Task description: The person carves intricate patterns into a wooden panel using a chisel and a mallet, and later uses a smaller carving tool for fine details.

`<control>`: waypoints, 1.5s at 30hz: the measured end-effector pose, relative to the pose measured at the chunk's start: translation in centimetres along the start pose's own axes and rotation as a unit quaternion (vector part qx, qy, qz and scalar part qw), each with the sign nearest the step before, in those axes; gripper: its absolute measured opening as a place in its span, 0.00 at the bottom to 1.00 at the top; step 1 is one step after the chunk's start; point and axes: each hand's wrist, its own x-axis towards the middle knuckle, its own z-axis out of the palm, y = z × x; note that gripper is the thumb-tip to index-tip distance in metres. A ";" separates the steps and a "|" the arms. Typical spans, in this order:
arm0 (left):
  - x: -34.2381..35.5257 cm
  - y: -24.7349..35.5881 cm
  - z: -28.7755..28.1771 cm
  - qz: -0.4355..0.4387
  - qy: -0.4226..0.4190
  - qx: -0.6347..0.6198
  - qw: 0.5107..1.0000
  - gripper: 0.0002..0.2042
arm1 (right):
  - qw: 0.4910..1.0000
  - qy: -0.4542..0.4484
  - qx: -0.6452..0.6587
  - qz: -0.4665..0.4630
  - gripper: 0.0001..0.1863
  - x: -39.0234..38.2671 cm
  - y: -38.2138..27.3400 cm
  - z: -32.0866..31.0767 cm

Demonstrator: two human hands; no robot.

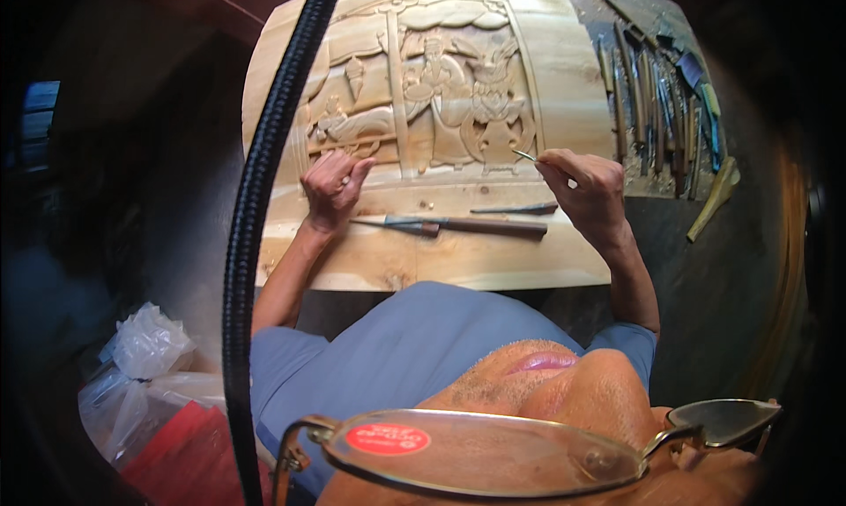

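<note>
A pale wooden panel (582,74) carved in relief lies before me, with robed figures, a table-like form and frame lines. At its lower left, my left hand (335,189) rests with curled fingers and the thumb raised apart; no tool shows in it. My right hand (586,193) pinches a thin carving chisel (525,156), its metal end over the lower right of the carving; the rest is hidden in the fingers. Between my hands, on the uncarved near strip, lie a long brown-handled chisel (502,226), a shorter chisel (414,228) and a small dark chisel (529,209).
Right of the panel, several carving tools (648,109) lie in a row among wood chips. A yellowish brush-like thing (712,199) juts past that surface's edge. Clear plastic bags (154,356) and a red sack (189,453) stand lower left. A black braided cable (256,215) crosses the view.
</note>
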 end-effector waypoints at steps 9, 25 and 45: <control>3.4 12.3 2.2 0.220 -0.034 -0.186 0.957 0.13 | 0.997 -0.057 0.055 0.006 0.08 -2.7 -4.8 1.7; 4.1 11.8 5.8 0.199 -0.046 -0.227 0.952 0.06 | 0.968 -0.025 0.220 0.121 0.13 -2.7 -4.7 2.4; 14.1 7.7 14.5 0.019 0.079 -0.360 0.929 0.05 | 0.690 0.204 -0.445 0.533 0.43 -18.9 38.5 -10.9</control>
